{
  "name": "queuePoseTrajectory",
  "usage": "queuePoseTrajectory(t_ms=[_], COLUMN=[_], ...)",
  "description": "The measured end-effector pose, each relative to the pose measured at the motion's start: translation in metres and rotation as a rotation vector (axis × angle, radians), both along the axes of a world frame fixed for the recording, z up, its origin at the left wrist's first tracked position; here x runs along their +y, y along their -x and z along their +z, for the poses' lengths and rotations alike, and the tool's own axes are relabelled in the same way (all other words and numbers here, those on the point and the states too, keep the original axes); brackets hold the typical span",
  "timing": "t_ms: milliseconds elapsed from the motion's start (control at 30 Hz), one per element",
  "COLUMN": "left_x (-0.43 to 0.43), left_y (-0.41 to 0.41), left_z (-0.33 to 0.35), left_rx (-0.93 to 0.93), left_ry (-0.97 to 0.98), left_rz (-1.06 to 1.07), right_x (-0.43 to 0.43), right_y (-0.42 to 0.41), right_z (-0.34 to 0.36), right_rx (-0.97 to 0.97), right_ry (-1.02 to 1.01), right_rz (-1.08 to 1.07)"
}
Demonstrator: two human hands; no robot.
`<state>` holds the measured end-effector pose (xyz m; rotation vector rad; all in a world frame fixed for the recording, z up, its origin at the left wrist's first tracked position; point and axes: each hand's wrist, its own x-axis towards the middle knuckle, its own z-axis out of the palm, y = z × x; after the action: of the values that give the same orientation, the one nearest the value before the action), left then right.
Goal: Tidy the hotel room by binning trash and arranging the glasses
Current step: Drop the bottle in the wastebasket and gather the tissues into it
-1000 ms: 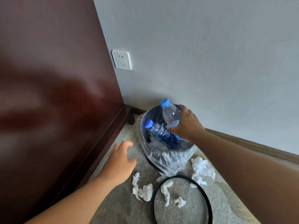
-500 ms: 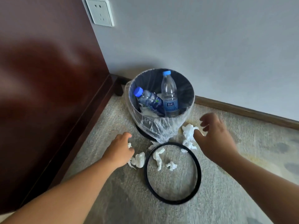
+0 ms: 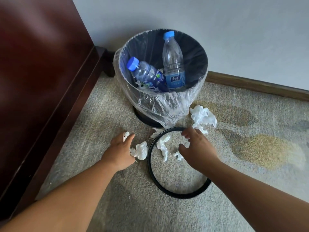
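Down on the carpet (image 3: pixel 117 206), the black bin (image 3: pixel 192 52) w/ its clear bag stands by the wall. Two bottles (image 3: pixel 173 64) sit inside already. A black ring (image 3: pixel 177 193) lies flat in front of it. White tissue bits (image 3: pixel 203 116) lie around & inside the ring. Left hand (image 3: pixel 119 151) is closing on a small tissue scrap (image 3: pixel 125 135), w/ another wad (image 3: pixel 140 150) touching it. Right hand (image 3: pixel 197 148) is open, fingers spread, holding nothing, just above the ring. Risk: thin tissue may tear or slip out, so bits get left behind. The hand could also bump the ring.
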<state>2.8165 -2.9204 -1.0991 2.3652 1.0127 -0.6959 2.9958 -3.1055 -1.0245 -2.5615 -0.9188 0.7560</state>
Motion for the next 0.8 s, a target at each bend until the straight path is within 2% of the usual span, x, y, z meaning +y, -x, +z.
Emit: queuePoseTrajectory(t_ms=[100, 267, 467, 633, 800], left_x=[-0.001, -0.012, -0.011, -0.015, -0.028], left_y=[-0.005, -0.004, 0.004, -0.001, -0.012], left_z=[-0.009, -0.015, -0.015, -0.01, -0.014], left_rx=[0.04, 0.053, -0.046, -0.251, -0.165], left_ry=[0.013, -0.094, -0.22, -0.121, -0.09], left_rz=[-0.063, -0.064, -0.078, -0.072, -0.063], right_x=[0.001, 0.002, 0.002, 0.0, -0.004], right_y=[0.005, 0.007, 0.008, 0.008, 0.007], right_z=[-0.004, -0.004, -0.006, -0.008, -0.008], right_rx=[0.007, 0.014, 0.009, 0.011, 0.008], right_ry=[0.0, -0.007, -0.013, -0.013, -0.006], right_rz=[0.009, 0.027, 0.049, 0.043, 0.052])
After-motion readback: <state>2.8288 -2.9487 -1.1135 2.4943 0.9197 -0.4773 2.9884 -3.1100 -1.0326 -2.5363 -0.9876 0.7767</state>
